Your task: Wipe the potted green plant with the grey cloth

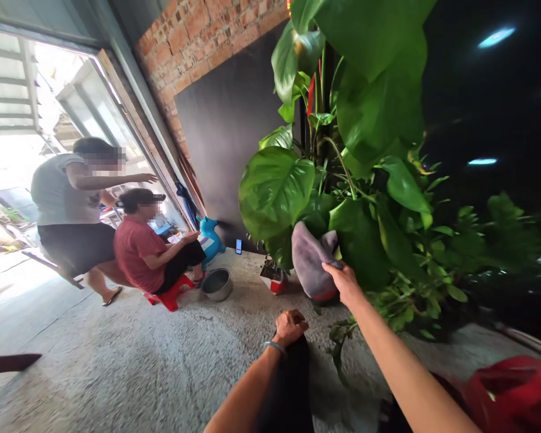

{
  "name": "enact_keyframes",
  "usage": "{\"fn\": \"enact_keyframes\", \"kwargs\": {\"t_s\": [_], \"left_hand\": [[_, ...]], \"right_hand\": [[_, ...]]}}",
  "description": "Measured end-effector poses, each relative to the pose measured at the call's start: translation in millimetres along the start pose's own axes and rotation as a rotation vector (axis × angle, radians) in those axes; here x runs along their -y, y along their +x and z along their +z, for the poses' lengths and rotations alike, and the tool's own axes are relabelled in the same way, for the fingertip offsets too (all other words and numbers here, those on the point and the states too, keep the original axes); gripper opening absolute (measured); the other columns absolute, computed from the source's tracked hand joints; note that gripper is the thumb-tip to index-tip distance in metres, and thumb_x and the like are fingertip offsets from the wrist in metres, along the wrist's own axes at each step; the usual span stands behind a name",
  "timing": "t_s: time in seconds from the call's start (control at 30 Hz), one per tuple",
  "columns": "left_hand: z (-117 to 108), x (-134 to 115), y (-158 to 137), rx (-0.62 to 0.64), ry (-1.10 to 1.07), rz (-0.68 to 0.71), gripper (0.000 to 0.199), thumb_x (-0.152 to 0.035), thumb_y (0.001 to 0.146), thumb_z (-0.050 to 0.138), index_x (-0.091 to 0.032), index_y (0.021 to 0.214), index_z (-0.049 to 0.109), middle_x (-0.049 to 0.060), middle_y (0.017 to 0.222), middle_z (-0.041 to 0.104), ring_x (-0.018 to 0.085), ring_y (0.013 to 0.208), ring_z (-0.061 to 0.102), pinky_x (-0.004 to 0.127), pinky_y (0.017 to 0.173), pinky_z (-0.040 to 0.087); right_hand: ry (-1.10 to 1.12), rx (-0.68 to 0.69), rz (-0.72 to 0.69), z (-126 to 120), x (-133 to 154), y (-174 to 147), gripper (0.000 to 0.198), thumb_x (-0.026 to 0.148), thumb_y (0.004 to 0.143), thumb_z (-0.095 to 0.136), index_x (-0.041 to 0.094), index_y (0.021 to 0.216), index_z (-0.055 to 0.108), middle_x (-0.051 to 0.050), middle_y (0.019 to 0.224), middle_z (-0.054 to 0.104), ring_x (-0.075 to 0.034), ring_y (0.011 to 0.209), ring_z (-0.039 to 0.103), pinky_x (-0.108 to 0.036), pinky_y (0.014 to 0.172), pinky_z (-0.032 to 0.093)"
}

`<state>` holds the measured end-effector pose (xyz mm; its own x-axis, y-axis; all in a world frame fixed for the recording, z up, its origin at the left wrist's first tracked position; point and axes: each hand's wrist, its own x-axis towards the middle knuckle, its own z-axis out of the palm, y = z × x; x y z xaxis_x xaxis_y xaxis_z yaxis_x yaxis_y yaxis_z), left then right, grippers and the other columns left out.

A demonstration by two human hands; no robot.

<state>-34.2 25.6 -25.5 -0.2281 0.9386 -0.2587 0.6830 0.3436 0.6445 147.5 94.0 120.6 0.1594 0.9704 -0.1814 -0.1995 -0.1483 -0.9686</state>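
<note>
Pressing grey cloth (310,260) against leaf (359,240), right hand (342,281); open floor (139,361) leftward.

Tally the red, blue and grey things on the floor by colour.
Red: 2, stool and small pot
Blue: 1, toy animal
Grey: 2, metal bowl and cloth held by the right hand
Total: 5
</note>
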Motion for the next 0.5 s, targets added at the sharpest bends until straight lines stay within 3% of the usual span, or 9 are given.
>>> {"fn": "enact_keyframes", "kwargs": {"t_s": [0.1,0.2,0.27,0.33,0.43,0.5], "left_hand": [[2,3,3,-0.012,0.103,0.046,0.02,-0.025,0.083,0.074,-0.025,0.1,0.084,0.006,0.108,0.085,0.024,0.107,0.076,0.029,0.09,0.05],[2,7,6,-0.018,0.145,0.056,0.021,-0.027,0.086,0.071,-0.024,0.103,0.085,0.007,0.108,0.085,0.025,0.106,0.076,0.029,0.086,0.049],[1,8,6,-0.018,0.167,0.052,0.022,-0.026,0.087,0.069,-0.024,0.102,0.085,0.008,0.108,0.085,0.026,0.106,0.077,0.03,0.084,0.048],[0,6,5,-0.007,0.166,0.047,0.023,-0.026,0.086,0.069,-0.024,0.102,0.085,0.007,0.107,0.085,0.027,0.105,0.077,0.03,0.084,0.048],[1,3,3,-0.011,0.137,0.042,0.022,-0.025,0.083,0.072,-0.027,0.101,0.085,0.005,0.106,0.085,0.026,0.107,0.076,0.03,0.087,0.049],[1,3,2,-0.031,0.128,0.035,0.021,-0.024,0.082,0.072,-0.027,0.099,0.085,0.004,0.105,0.084,0.026,0.108,0.075,0.03,0.09,0.05]], "right_hand": [[-0.019,-0.075,0.11,-7,-44,-6,0.031,0.044,0.044,0.079,0.03,0.061,0.057,-0.001,0.057,0.063,-0.03,0.076,0.065,-0.041,0.072,0.051],[-0.012,-0.029,0.173,-21,-75,-37,0.032,0.048,0.042,0.079,0.028,0.06,0.061,-0.005,0.058,0.068,-0.032,0.068,0.067,-0.046,0.068,0.055],[0.006,0.037,0.15,-23,-72,-46,0.037,0.05,0.044,0.083,0.024,0.067,0.07,-0.008,0.067,0.074,-0.033,0.071,0.071,-0.046,0.071,0.057],[0.025,0.073,0.074,-16,-55,-33,0.042,0.05,0.049,0.087,0.023,0.078,0.076,-0.008,0.08,0.08,-0.034,0.085,0.074,-0.044,0.079,0.058],[0.033,-0.01,-0.011,-2,-30,10,0.037,0.045,0.051,0.088,0.028,0.079,0.072,-0.007,0.098,0.082,-0.036,0.118,0.069,-0.04,0.098,0.055],[0.016,-0.104,0.024,-2,-34,30,0.031,0.041,0.05,0.085,0.031,0.071,0.064,-0.008,0.096,0.081,-0.037,0.129,0.064,-0.041,0.104,0.053]]}}
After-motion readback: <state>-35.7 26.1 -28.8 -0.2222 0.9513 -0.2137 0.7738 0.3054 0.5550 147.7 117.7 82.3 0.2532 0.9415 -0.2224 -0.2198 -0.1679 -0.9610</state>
